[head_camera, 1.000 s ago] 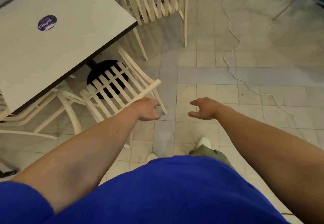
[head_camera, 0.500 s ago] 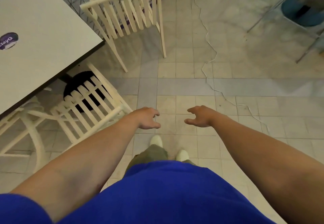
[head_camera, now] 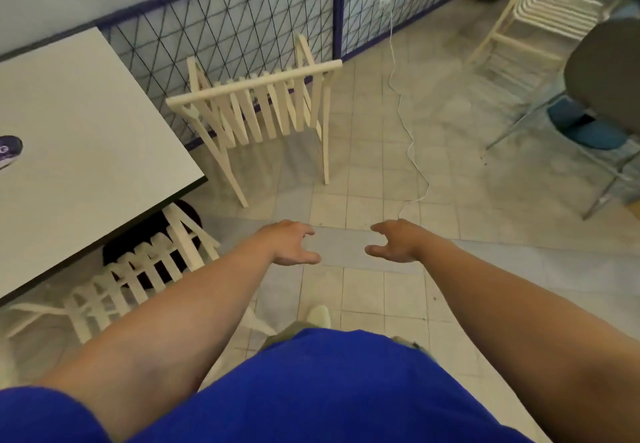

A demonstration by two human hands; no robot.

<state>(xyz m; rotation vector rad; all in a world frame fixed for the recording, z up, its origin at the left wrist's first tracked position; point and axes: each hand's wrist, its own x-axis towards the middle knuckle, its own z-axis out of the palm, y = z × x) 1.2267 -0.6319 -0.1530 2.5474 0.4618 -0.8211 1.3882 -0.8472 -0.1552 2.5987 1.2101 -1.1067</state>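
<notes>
Both my arms reach forward over the tiled floor (head_camera: 360, 290). My left hand (head_camera: 292, 247) hangs in the air with loosely curled fingers and holds nothing. My right hand (head_camera: 394, 241) faces it a short way to the right, fingers also relaxed and empty. A cream slatted chair (head_camera: 263, 110) stands ahead beyond the hands, its back toward me. A second cream slatted chair (head_camera: 138, 280) is tucked under the white table (head_camera: 79, 144) to my left, close to my left forearm.
A wire mesh partition (head_camera: 242, 23) with a purple frame runs behind the far chair. A white cable (head_camera: 412, 144) snakes across the floor ahead. At the right stand stacked cream chairs (head_camera: 540, 16) and a dark round seat (head_camera: 609, 68) on metal legs. My white shoe (head_camera: 320, 316) shows below.
The view has swung up and to the right, so the table and tucked chair slid left and the far chair and partition came into view. My hands stay apart and empty.
</notes>
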